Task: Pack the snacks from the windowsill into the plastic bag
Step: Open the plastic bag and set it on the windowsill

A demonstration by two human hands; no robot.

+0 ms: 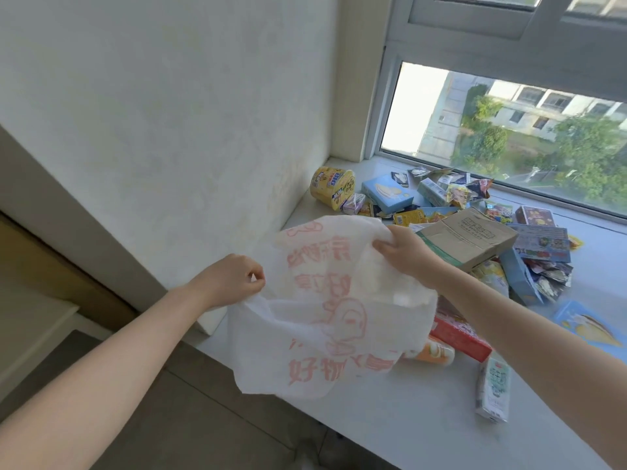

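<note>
A thin white plastic bag (325, 310) (pink print) hangs above the windowsill (407, 418) edge, left hand (234, 279) and right hand (403, 249) fingers pinched on its rim; snacks (468, 212) heaped beyond, uncountable.

body: two bare forearms | hands (234, 279): bare, unadorned | sleeves: none visible

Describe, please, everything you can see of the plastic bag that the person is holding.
The plastic bag is thin, translucent white film printed with pinkish-red characters and a cartoon figure. It hangs crumpled in front of the windowsill's edge, covering some snacks. The left hand pinches its left edge and the right hand grips its top. Nothing inside is discernible.
</note>
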